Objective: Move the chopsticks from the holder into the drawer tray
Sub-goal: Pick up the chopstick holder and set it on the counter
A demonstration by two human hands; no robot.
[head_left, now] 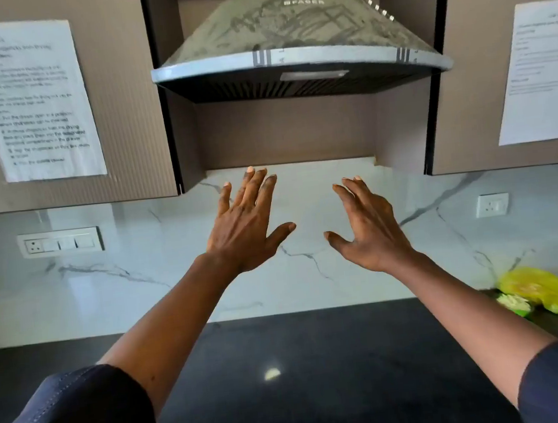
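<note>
My left hand (pixel 246 225) and my right hand (pixel 367 228) are both raised in front of the white marble backsplash, above the black countertop (pixel 288 382). Their backs face me and the fingers are spread. Neither hand holds anything. No chopsticks, holder or drawer tray appear in the head view.
A grey chimney hood (pixel 293 37) hangs overhead between brown wall cabinets (pixel 129 106) with printed sheets (pixel 30 99) taped on them. A yellow plastic bag (pixel 548 293) lies on the counter at the right. Wall sockets (pixel 60 243) sit on the backsplash at left and right.
</note>
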